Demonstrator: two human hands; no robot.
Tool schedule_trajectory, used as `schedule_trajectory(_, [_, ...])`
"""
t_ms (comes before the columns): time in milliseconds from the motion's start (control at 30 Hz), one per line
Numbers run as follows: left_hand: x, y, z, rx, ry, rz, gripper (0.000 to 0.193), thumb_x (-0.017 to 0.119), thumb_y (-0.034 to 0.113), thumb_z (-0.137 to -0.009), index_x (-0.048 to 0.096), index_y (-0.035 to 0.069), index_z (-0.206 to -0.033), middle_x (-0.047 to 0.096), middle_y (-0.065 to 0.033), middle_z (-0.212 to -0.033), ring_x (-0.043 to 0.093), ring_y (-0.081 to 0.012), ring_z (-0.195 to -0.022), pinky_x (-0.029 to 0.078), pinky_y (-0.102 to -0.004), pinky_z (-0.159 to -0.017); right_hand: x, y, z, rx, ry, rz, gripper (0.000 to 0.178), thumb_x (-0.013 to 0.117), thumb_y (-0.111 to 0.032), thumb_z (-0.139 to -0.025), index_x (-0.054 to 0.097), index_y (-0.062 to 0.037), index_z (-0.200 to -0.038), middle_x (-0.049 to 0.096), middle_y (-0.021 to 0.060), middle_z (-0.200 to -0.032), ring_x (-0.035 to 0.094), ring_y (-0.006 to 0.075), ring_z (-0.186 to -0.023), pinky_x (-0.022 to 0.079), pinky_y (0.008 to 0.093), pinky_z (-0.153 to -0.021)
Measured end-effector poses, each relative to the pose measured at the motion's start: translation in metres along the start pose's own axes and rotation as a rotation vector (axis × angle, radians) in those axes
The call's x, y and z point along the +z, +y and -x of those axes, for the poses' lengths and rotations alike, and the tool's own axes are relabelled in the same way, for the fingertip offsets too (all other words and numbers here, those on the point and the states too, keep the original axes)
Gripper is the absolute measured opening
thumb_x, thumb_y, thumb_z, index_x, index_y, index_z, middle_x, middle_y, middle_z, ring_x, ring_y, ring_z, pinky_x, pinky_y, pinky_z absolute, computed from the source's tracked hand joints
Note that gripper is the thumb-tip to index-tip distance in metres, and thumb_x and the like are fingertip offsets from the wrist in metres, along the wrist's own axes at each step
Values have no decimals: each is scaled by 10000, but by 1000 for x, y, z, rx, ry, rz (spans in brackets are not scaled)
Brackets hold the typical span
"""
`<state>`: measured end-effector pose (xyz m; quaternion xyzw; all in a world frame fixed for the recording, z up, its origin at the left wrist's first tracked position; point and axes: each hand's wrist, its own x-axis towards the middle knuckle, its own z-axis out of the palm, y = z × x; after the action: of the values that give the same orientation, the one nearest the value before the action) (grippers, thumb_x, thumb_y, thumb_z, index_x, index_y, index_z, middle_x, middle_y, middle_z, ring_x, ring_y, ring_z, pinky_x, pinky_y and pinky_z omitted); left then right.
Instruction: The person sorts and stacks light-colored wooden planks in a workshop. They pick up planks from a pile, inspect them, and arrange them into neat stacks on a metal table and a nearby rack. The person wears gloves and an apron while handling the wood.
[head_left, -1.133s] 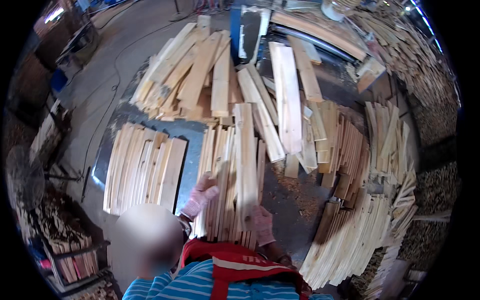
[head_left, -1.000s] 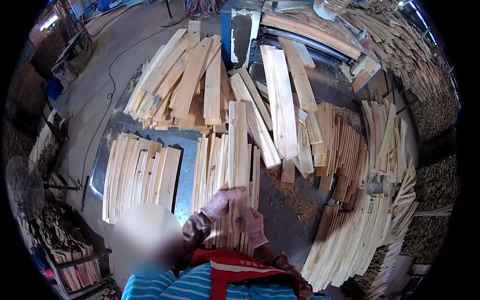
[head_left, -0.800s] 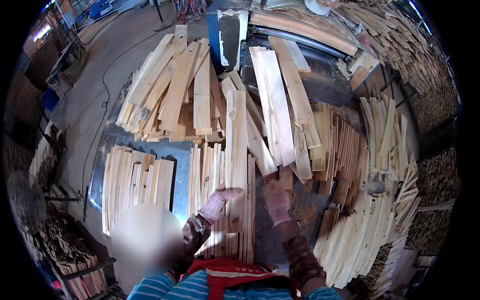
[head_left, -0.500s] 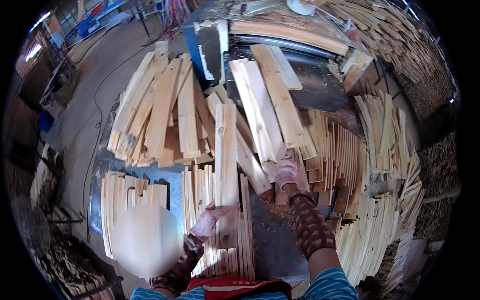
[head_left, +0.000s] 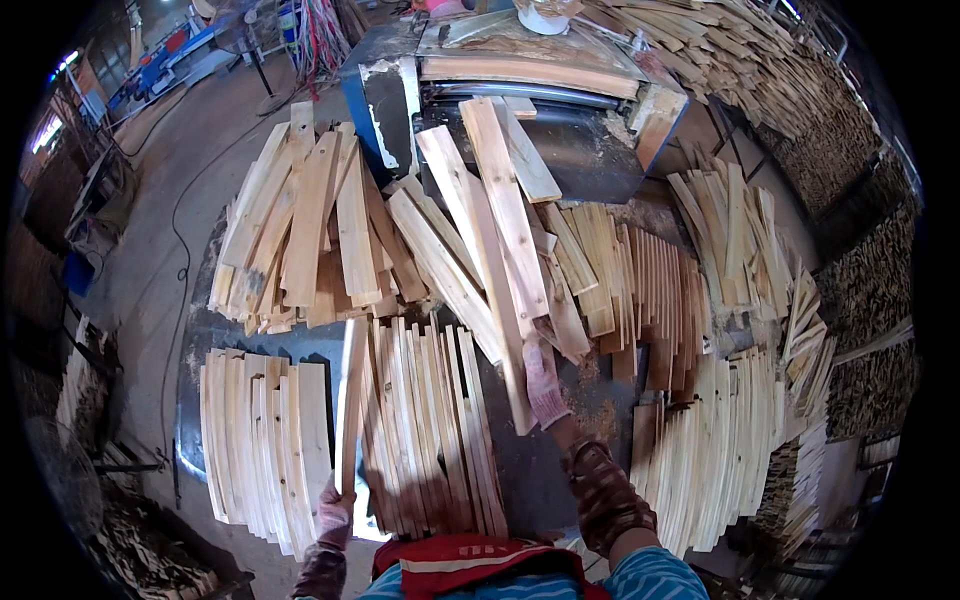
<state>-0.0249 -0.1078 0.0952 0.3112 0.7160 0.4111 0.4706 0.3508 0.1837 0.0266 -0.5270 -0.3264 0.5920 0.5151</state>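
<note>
My left hand (head_left: 335,508), in a pale knitted glove, grips the near end of a narrow wooden board (head_left: 350,400). The board is turned nearly on edge, between two groups of boards. My right hand (head_left: 543,385), gloved alike, is closed at the near end of a long board (head_left: 487,265), its fingers partly hidden. That board slants away toward the machine, and another knotted board (head_left: 508,200) lies against it on the right. Left of my left hand is a row of boards (head_left: 265,440) side by side; right of it is a row standing on edge (head_left: 425,430).
A blue-sided machine (head_left: 520,68) with a roller stands at the far side. Loose boards (head_left: 310,220) are heaped at the left back. More stacked boards (head_left: 715,440) fill the right, with sawdust (head_left: 590,400) on the dark tabletop. A cable (head_left: 180,235) crosses the floor.
My left hand has moved left and nearer with its board, which has turned from flat to nearly on edge. My right hand has drawn a long board toward me and left.
</note>
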Motion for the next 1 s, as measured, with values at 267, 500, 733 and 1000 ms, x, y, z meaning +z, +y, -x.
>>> schedule_trajectory(267, [10, -132, -38, -44, 46, -355, 570, 550, 370, -1001, 466, 18, -1441, 695, -155, -1148, 651, -204, -887, 513, -318, -785, 44, -89, 64, 4, -124, 398, 402, 618, -396, -959, 678, -20, -1088, 644, 24, -941, 553, 128, -894, 463, 324, -831])
schedule_trajectory(500, [63, 19, -70, 385, 234, -434, 565, 699, 301, -894, 526, 26, -1356, 594, -212, -1272, 567, -380, -1201, 462, -435, -1022, 56, -104, 87, 118, -145, 1, 365, 660, -291, -966, 669, 20, -1155, 643, 7, -974, 562, 112, -897, 482, 271, -790])
schedule_trajectory(733, [199, 169, -117, -223, -215, 646, 593, 551, 380, -1001, 404, 29, -1456, 614, -74, -1044, 585, -153, -833, 525, -329, -873, 70, -67, 75, -269, -357, 653, 312, 612, -299, -960, 641, -56, -1153, 677, 148, -1111, 656, 305, -957, 522, 373, -837])
schedule_trajectory(1000, [217, 117, -166, -117, -1198, 1845, 367, 437, 264, -1031, 533, 50, -1313, 473, 41, -697, 478, -81, -602, 441, -275, -690, 64, -82, -103, -415, -1, 2062, 325, 562, -218, -934, 590, -77, -1226, 680, 153, -1053, 677, 289, -902, 564, 393, -808])
